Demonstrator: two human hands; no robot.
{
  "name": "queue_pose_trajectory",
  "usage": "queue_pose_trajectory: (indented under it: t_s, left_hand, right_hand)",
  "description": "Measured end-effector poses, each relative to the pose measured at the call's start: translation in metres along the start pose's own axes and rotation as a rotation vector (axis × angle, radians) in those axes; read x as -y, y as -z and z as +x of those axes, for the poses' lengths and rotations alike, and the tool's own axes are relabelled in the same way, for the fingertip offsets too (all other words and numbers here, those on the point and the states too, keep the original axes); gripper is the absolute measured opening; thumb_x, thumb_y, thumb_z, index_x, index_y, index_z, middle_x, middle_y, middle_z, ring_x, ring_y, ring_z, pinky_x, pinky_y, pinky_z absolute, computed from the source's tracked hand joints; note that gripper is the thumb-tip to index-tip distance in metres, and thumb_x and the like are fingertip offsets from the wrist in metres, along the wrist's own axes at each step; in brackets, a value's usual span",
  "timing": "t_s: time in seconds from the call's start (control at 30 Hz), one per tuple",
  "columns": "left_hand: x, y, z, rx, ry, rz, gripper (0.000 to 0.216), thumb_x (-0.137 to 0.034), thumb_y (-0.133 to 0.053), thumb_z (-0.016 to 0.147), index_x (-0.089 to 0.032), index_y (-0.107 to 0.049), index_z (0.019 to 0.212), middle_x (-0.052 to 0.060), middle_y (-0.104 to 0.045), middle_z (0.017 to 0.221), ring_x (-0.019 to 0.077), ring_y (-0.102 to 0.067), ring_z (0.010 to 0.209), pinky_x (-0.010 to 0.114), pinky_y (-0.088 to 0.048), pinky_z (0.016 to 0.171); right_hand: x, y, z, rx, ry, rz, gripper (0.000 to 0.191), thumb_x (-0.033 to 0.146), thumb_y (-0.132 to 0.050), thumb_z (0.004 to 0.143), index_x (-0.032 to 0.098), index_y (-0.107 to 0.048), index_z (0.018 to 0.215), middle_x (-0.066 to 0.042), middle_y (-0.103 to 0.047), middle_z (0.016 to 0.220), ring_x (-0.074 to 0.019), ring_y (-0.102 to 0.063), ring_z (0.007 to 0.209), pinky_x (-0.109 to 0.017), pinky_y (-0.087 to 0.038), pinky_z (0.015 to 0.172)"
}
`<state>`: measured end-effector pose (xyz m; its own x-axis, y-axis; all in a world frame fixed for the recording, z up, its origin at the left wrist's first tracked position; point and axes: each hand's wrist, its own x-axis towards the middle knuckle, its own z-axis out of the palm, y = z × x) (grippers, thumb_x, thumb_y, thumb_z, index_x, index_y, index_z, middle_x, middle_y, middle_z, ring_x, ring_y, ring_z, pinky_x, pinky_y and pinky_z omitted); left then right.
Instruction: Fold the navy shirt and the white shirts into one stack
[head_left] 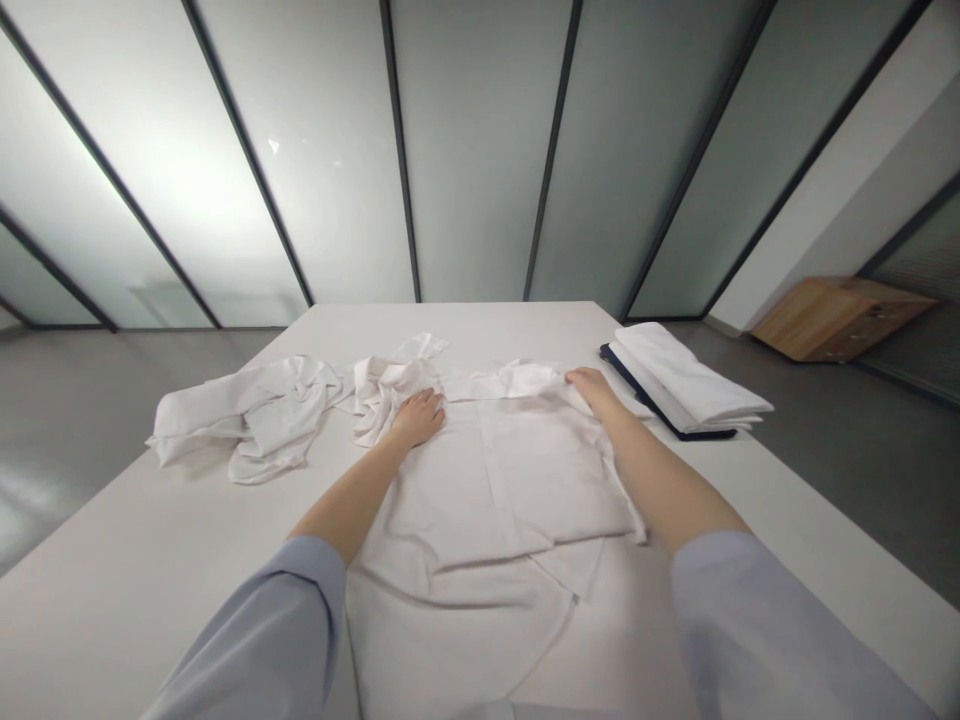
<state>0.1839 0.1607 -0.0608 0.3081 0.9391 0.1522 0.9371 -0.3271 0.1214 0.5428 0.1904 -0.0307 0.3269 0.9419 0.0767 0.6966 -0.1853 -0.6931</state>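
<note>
2 sleeves (262, 630) reach forward: left hand (420, 416) flat on shirt (525, 480), gripping nothing; right hand (592, 387) curled (its hold unclear).

soft light over my table (82, 620), bright glow on the frosted panels (172, 190) to my left, dimmer rightward, glare on the floor (30, 490), faint shadows across white cloth (555, 460), stretched edges, slight blur

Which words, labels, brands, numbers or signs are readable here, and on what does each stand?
None: no readable text shows on the white shirt, the folded stack or the table.
Small pale marks on the glass wall are too blurred to identify.
</note>
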Motion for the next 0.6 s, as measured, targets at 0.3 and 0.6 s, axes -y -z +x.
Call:
queue_pose_trajectory:
  t_s: [0.3, 0.6]
  left_hand:
    - [-0.006, 0.003, 0.034, -0.102, 0.313, -0.365, 0.054, -0.039, -0.051, 0.087, -0.013, -0.048, 0.133, 0.014, -0.067, 0.113, 0.0261, -0.06, 0.11, 0.036, -0.044, 0.093]
    - [-0.012, 0.015, 0.084, 0.026, 0.433, -0.78, 0.037, -0.033, -0.055, 0.081, -0.011, -0.068, 0.107, 0.014, -0.072, 0.092, 0.0249, -0.068, 0.086, 0.035, -0.051, 0.078]
  right_hand:
    - [0.006, 0.008, -0.001, -0.39, 0.145, -0.029, 0.043, 0.021, -0.041, 0.082, 0.012, -0.056, 0.122, -0.015, -0.062, 0.118, -0.0245, -0.056, 0.107, -0.035, -0.042, 0.093]
    - [0.063, -0.073, 0.0, 0.303, 0.084, 0.15, 0.039, 0.035, -0.048, 0.085, 0.012, -0.067, 0.109, -0.012, -0.07, 0.106, -0.0216, -0.063, 0.097, -0.029, -0.046, 0.086]
